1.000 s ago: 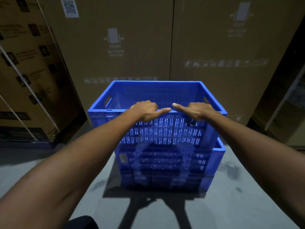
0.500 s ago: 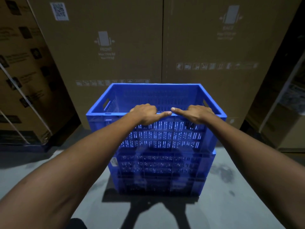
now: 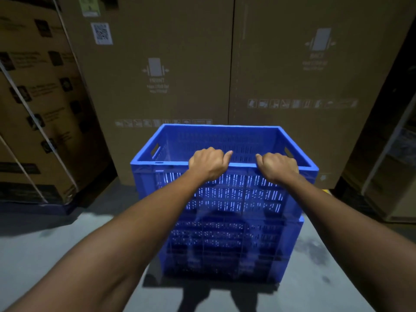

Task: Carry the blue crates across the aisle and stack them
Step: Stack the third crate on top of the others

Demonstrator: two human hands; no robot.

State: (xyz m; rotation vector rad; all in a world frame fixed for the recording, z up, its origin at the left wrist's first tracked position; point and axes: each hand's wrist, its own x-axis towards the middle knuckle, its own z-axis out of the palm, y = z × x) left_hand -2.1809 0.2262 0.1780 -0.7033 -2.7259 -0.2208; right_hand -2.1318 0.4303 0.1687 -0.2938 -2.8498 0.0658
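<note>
Both my hands are on the near rim of the top crate (image 3: 221,140), in the centre of the frame. The left hand (image 3: 208,164) and right hand (image 3: 278,167) are each curled over the edge, close together, thumbs pointing inward. The crate sits on the lower crate (image 3: 225,244), which stands on the grey floor (image 3: 56,244) in front of tall cardboard boxes (image 3: 180,64).

My worry is the seating. The lower crate's right corner shows past the upper one, so the stack may be askew. Pressing on one long edge alone could tip or slide the upper crate off.

The plastic is hard, glossy and blue. Both crates are rectangular, with walls slotted in rows and cut-out handles at the short ends. I expect the smooth rims offer little friction.
</note>
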